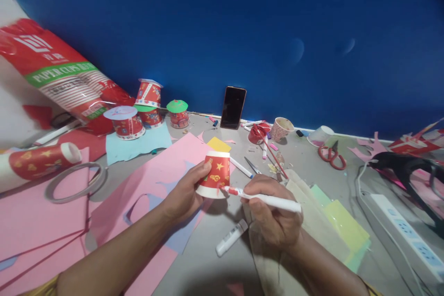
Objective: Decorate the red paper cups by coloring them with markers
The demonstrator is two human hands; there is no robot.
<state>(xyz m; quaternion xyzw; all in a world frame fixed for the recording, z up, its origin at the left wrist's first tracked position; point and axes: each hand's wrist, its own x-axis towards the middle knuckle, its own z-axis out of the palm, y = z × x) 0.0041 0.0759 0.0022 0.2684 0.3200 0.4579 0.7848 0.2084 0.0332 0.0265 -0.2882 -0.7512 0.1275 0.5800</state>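
A red paper cup with gold patterns and white bands is held upside down by my left hand, its thumb on the side wall. My right hand grips a white marker with a red tip end. That tip touches or nearly touches the cup's lower white band, where a small red mark shows. Below the cup, a white glue stick lies on the table. Under my left forearm are sheets of pink paper and cut bluish-purple paper.
Decorated cups stand at the back left beside a paper cup bag. A phone leans on the blue wall. Red-handled scissors, a power strip and a grey tape ring lie around.
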